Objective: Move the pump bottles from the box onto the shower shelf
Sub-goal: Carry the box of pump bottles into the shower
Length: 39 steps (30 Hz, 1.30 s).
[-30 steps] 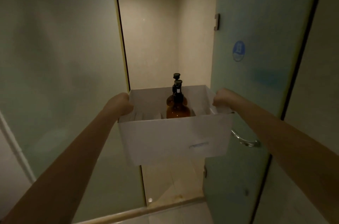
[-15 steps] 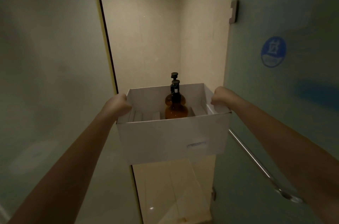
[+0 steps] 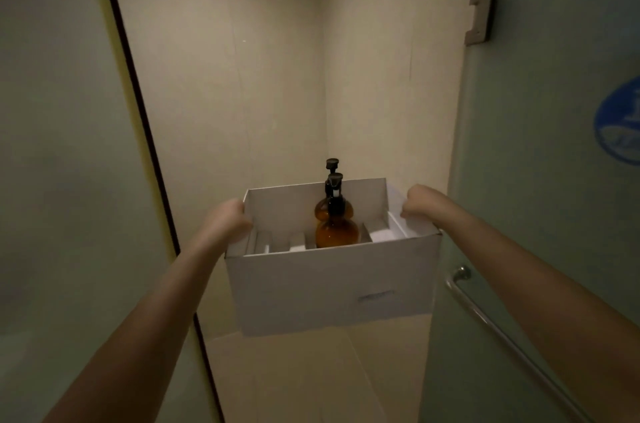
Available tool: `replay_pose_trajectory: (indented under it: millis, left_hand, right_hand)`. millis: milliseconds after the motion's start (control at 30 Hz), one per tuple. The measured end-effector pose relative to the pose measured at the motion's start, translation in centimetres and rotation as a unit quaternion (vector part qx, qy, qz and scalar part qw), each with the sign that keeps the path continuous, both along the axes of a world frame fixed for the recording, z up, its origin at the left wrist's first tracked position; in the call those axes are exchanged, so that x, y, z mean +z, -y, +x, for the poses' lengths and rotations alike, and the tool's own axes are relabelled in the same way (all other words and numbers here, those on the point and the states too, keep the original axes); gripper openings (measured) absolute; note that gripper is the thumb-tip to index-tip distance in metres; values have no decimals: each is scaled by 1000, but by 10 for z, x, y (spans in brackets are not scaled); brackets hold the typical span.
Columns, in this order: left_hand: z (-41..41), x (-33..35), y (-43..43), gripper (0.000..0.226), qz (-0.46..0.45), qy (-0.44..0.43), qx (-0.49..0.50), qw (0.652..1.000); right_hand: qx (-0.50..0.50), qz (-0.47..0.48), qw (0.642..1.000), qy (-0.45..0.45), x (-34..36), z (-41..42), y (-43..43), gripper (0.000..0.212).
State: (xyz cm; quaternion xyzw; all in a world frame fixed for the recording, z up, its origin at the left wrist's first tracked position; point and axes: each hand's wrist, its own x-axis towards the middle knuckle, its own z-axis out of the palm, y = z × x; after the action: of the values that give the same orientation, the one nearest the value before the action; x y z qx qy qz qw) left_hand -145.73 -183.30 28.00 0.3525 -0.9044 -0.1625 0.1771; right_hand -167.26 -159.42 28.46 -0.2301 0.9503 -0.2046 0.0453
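Observation:
I carry a white cardboard box [image 3: 329, 287] at chest height in front of me. My left hand [image 3: 227, 223] grips its left rim and my right hand [image 3: 420, 202] grips its right rim. Two amber pump bottles stand upright inside, one behind the other: the near bottle [image 3: 336, 232] and the far bottle [image 3: 323, 207], both with black pump heads. White dividers split the box into compartments. No shower shelf is in view.
A frosted glass panel [image 3: 69, 145] stands on the left. On the right an open glass door [image 3: 554, 110] carries a metal handle bar [image 3: 491, 322] and a blue round sticker [image 3: 620, 124]. Beige tiled shower walls [image 3: 242, 76] meet in a corner ahead.
The box and I have moved forward into the shower opening. The glass door and its sticker have slid further right and look larger. My grip on the box is unchanged.

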Motion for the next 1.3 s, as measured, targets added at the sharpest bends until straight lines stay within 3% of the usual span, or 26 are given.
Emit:
replay_pose_trajectory:
  millis: [200,367,500,733,1300]
  left_hand:
    - [-66,7,62,5,-29,-5,-11,1000]
    - [-121,-3,107,25,-16,4,-2,1000]
    - [-160,-18,137,11,-8,23,13,1000]
    - [-216,-20,190,18,-8,34,63,997]
    - [-256,-40,340,19,-27,50,209,976]
  right_hand:
    - [-24,-17,1000,-2,-2,-56,51,25]
    - [-19,-4,1000,9,-9,-112,94,19]
    - [4,4,1000,-1,-21,-162,133,15]
    - [51,3,999,6,-31,-240,207,26]
    - [175,-8,984,14,-53,-328,434,30]
